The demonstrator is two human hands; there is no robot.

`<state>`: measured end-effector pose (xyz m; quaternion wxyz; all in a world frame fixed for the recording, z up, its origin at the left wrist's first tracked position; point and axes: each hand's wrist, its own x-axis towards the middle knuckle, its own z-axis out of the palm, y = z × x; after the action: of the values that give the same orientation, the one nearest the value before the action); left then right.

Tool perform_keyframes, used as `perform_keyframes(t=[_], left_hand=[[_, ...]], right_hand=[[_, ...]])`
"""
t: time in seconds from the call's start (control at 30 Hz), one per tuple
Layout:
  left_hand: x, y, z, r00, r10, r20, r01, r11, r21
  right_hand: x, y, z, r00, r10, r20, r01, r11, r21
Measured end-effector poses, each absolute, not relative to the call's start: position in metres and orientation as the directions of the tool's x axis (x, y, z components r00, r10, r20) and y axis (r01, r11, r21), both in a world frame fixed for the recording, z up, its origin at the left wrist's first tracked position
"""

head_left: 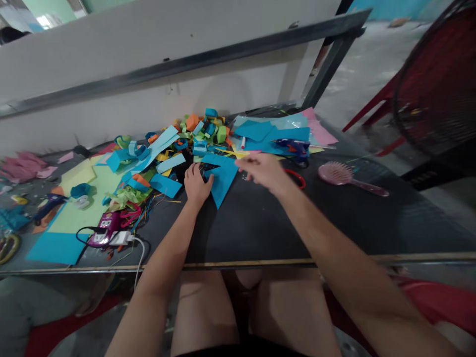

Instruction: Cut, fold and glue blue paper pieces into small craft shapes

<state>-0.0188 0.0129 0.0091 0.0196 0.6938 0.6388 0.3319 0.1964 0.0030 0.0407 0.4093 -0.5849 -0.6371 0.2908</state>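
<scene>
A blue sheet of paper [222, 184] lies on the dark table in front of me, one corner pointing toward me. My left hand [198, 185] rests at its left edge, fingers spread and pressed down, the thumb by the paper. At the sheet's upper right corner is my right hand [263, 171], its fingers curled together in a pinch. Whatever those fingertips hold, if anything, is too small and blurred to make out. Red-handled scissors [300, 178] lie partly hidden behind the right hand. Just left of my left hand are a blue paper piece [166, 185] and a light blue strip [171, 163].
Behind the sheet sits a heap of coloured paper loops [201, 130]. To the right are a blue glue gun [297, 148] and a pink hairbrush [340, 176]. A purple power strip [107, 228] with a white cable and another glue gun [47, 207] lie left.
</scene>
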Motion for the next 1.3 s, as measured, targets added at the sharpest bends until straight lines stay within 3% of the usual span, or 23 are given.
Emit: perform_keyframes(t=[0.13, 0.23, 0.33, 0.43, 0.57, 0.73, 0.87, 0.97, 1.17, 1.3], left_hand=[[-0.017, 0.015, 0.010, -0.007, 0.940, 0.341, 0.878, -0.157, 0.453], [-0.014, 0.015, 0.009, 0.097, 0.940, 0.326, 0.866, -0.242, 0.439], [-0.011, 0.013, 0.008, 0.181, 0.918, 0.352, 0.836, -0.332, 0.437], [-0.009, 0.011, 0.007, 0.174, 0.874, 0.454, 0.813, -0.388, 0.434], [-0.010, 0.012, 0.010, 0.150, 0.893, 0.424, 0.742, -0.385, 0.549], [-0.012, 0.013, 0.015, 0.191, 0.911, 0.365, 0.733, -0.379, 0.564], [-0.011, 0.012, 0.017, 0.095, 0.911, 0.402, 0.714, -0.344, 0.609], [-0.011, 0.013, 0.016, 0.061, 0.918, 0.393, 0.711, -0.316, 0.628], [-0.011, 0.014, 0.018, 0.006, 0.920, 0.392, 0.686, -0.289, 0.668], [-0.011, 0.014, 0.018, -0.004, 0.921, 0.390, 0.678, -0.284, 0.678]], right_hand=[[0.176, 0.008, 0.033, 0.235, 0.972, 0.016, 0.776, -0.178, -0.606], [0.165, 0.009, 0.022, 0.236, 0.971, 0.034, 0.807, -0.177, -0.563], [0.168, 0.009, 0.014, 0.175, 0.977, 0.124, 0.770, -0.058, -0.635], [0.177, 0.013, 0.009, 0.093, 0.962, 0.257, 0.621, 0.145, -0.770], [0.179, 0.020, 0.004, 0.069, 0.922, 0.382, 0.401, 0.325, -0.857], [0.174, 0.020, -0.001, 0.020, 0.961, 0.277, 0.286, 0.260, -0.922], [0.175, 0.019, 0.001, -0.091, 0.964, 0.250, 0.383, 0.266, -0.885], [0.175, 0.020, 0.002, -0.074, 0.962, 0.261, 0.440, 0.267, -0.857], [0.176, 0.021, 0.000, -0.101, 0.969, 0.226, 0.384, 0.248, -0.890], [0.176, 0.021, 0.001, -0.100, 0.970, 0.220, 0.441, 0.242, -0.864]])
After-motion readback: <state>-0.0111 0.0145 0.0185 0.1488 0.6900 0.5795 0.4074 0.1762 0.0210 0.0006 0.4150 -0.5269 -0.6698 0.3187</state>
